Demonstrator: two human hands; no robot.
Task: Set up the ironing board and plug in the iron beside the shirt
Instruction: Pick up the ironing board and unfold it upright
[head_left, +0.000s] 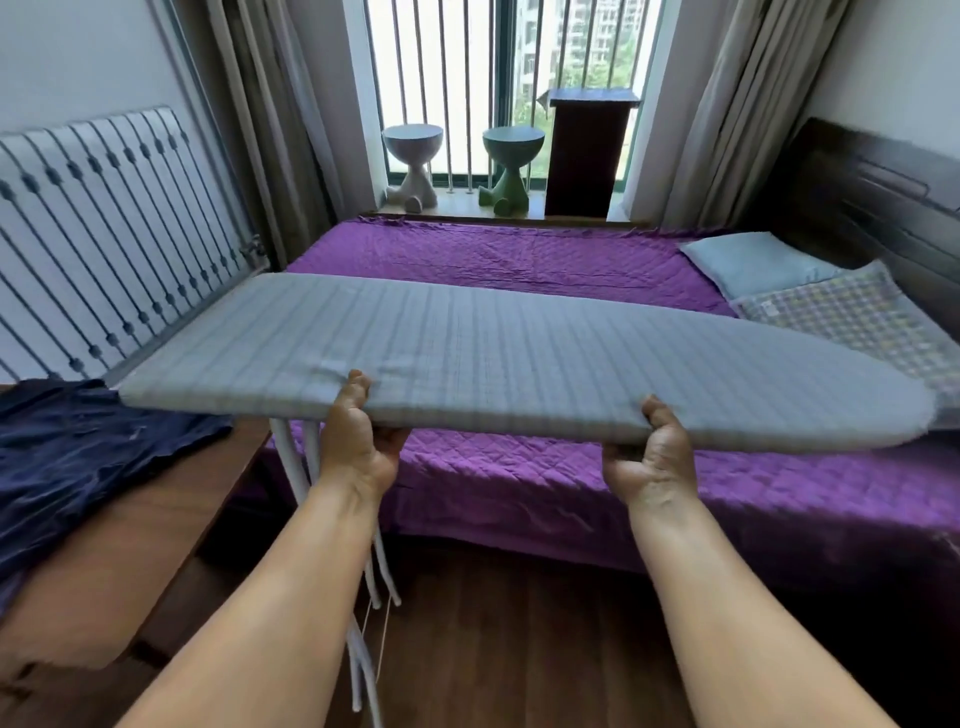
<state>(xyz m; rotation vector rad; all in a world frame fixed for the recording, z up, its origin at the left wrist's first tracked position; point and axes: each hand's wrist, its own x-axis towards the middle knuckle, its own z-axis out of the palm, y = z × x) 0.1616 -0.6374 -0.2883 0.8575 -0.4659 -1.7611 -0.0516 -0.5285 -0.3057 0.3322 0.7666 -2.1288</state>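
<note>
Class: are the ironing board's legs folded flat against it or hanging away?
Hanging away: the white legs drop below the ironing board toward the floor. Whether they are locked: cannot tell.

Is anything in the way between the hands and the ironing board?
No. Both hands already hold the board by its near edge: the left hand and the right hand each have a thumb on top and fingers underneath. Nothing sits between them and it.

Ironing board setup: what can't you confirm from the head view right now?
- Ironing board legs: mostly hidden under the board and behind the left hand and forearm; locked or not, unclear.
- Fingers of both hands, right hand included: under the board's edge.
- Iron and socket: nowhere in frame.
- Dark blue garment: cut off by the left edge.
</note>
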